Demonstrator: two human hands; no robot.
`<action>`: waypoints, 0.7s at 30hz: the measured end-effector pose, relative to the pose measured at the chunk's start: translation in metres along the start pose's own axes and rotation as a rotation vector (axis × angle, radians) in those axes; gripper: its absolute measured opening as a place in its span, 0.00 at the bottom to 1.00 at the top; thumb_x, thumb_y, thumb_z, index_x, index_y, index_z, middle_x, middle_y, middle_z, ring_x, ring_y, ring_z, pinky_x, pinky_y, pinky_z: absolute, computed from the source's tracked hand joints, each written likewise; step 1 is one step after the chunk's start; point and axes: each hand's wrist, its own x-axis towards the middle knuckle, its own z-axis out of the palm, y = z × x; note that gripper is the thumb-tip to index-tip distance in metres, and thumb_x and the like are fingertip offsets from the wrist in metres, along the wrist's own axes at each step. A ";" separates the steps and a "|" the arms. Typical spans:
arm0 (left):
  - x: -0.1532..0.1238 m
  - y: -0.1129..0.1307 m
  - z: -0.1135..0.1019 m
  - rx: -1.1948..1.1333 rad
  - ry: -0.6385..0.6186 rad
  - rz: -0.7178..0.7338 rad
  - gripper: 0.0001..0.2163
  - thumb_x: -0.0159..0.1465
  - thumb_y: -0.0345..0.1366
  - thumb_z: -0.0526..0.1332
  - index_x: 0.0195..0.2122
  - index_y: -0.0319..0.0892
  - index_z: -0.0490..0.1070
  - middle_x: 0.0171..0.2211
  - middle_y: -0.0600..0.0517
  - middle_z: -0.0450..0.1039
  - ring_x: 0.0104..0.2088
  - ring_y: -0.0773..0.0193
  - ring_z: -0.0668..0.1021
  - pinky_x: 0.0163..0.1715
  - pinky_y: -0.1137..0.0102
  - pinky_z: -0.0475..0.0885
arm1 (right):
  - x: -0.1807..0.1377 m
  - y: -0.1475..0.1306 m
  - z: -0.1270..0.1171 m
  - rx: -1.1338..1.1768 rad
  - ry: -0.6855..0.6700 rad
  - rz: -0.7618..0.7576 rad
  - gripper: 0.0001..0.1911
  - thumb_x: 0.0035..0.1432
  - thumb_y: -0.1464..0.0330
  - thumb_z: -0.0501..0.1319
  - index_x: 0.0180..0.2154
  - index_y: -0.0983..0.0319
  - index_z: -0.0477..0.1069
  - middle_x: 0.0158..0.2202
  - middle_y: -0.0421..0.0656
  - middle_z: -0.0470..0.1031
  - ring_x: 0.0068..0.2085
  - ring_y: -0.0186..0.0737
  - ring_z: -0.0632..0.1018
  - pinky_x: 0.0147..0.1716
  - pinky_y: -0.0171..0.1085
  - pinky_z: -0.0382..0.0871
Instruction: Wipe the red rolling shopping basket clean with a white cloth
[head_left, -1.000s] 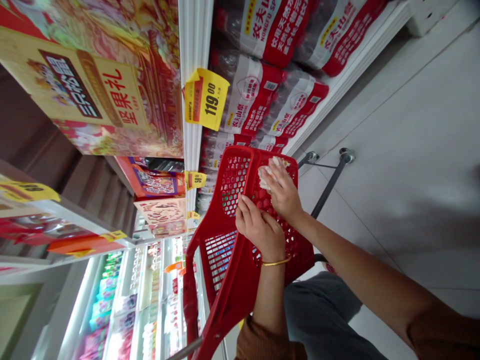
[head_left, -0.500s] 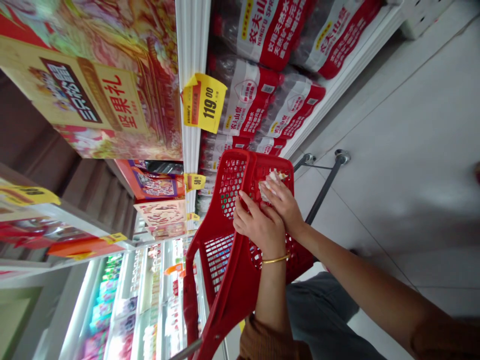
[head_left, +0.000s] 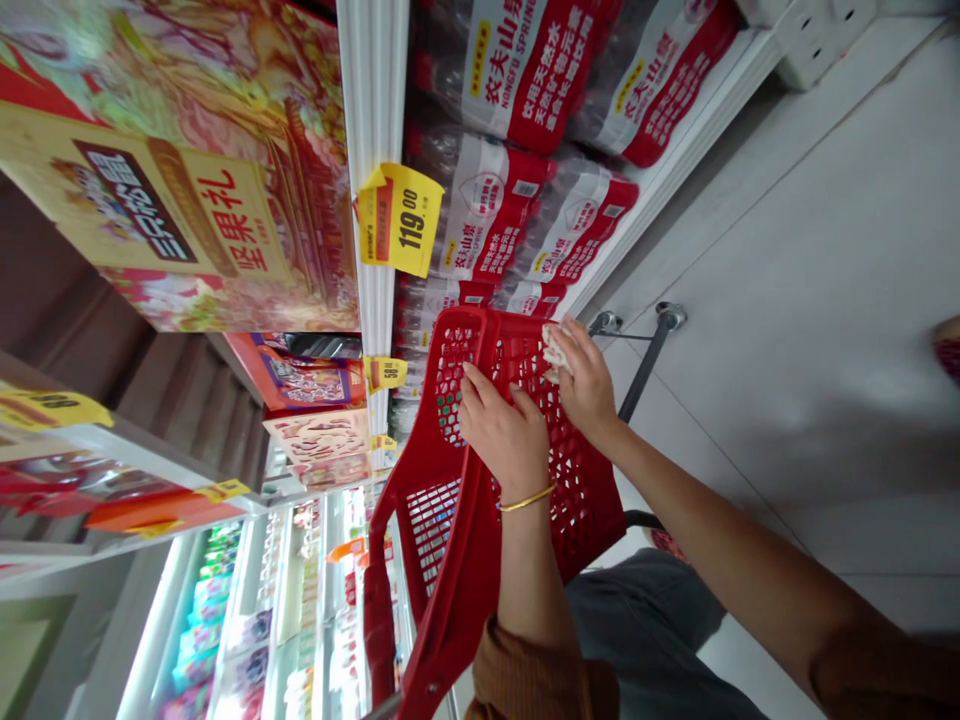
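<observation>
A red plastic shopping basket [head_left: 577,500] with mesh walls is tipped on its side in front of me. My left hand [head_left: 506,440], with a gold bangle on the wrist, grips the basket's mesh wall, fingers curled over it. My right hand [head_left: 589,385] is closed on a crumpled white cloth [head_left: 553,352] and presses it against the basket's wall near the far rim. The basket's long red handle [head_left: 379,600] runs down toward me.
A white shelf edge [head_left: 371,120] carries a yellow 119.00 price tag [head_left: 397,218]. Packs of bottled water [head_left: 517,205] with red labels fill the lower shelf. Red gift boxes [head_left: 187,170] stand above. A metal trolley frame [head_left: 645,360] rests on the pale tiled floor [head_left: 810,330].
My right hand has slid the white cloth across the basket wall toward the far rim by the trolley frame. My left hand has kept its grip, shifting up slightly with the basket.
</observation>
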 end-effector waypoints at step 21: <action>-0.018 0.003 0.012 -0.007 0.102 -0.099 0.28 0.61 0.37 0.54 0.62 0.33 0.57 0.54 0.36 0.65 0.50 0.46 0.69 0.49 0.56 0.62 | -0.021 -0.028 -0.009 0.047 -0.060 -0.037 0.26 0.65 0.72 0.48 0.63 0.54 0.56 0.63 0.47 0.61 0.64 0.46 0.63 0.61 0.53 0.62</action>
